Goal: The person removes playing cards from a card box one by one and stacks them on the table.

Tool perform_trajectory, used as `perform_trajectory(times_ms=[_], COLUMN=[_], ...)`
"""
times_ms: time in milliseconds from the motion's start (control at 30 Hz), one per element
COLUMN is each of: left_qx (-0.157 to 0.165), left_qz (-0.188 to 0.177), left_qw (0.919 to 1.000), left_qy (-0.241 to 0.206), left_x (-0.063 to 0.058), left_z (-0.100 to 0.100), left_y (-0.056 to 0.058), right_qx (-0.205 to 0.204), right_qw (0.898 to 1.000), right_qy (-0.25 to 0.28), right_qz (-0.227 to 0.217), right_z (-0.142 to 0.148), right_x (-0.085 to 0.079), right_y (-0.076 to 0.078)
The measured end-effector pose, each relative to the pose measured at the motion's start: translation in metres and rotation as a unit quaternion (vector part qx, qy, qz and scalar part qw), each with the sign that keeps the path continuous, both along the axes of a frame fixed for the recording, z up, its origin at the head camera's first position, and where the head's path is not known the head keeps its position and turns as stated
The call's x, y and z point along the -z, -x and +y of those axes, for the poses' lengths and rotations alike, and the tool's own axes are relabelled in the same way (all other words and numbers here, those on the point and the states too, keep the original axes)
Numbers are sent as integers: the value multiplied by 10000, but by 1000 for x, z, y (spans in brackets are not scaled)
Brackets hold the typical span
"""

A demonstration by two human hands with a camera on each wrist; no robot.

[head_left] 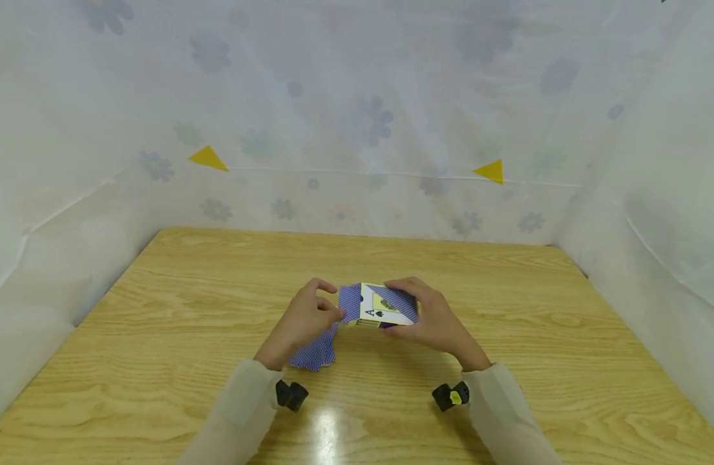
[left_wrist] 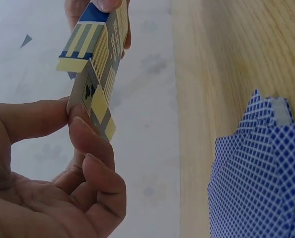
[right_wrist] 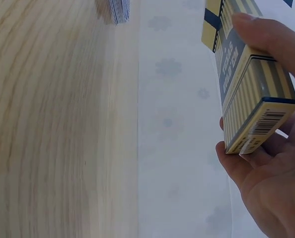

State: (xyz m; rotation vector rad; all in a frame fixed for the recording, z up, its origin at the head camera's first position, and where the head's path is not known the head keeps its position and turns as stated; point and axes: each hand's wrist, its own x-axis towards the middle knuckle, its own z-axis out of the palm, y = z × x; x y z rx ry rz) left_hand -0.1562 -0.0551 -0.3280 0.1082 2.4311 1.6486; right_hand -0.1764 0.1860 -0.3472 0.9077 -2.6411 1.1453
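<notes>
A playing card box (head_left: 389, 306), printed with an ace of spades, is held up over the table. My right hand (head_left: 435, 318) grips it by its right end, thumb and fingers on opposite sides. In the right wrist view, the box's striped sides and a barcode on its end show. Its left end stands open, and the lid flap (left_wrist: 88, 94) sticks out there. The thumb and index finger of my left hand (head_left: 305, 318) pinch this flap. Below that hand, a loose pile of blue-backed playing cards (head_left: 313, 352) lies on the table. The inside of the box is hidden.
The wooden table (head_left: 217, 278) is enclosed by pale floral sheets (head_left: 345, 129) at the back and sides. Two yellow triangles (head_left: 208, 159) show on the back sheet. A small black device (head_left: 291, 395) sits at each wrist.
</notes>
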Motion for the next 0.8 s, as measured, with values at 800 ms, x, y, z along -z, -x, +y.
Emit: perform_trajectory(times_ms=[800], left_qx=[-283], left_qz=[199], left_qw=[9990], left_qy=[-271], left_x=[-4], left_z=[-39], left_y=[11], right_qx=[254], right_qw=[9996], right_qy=[87], right_qz=[-94], right_z=[15], right_x=[-1], right_y=[5])
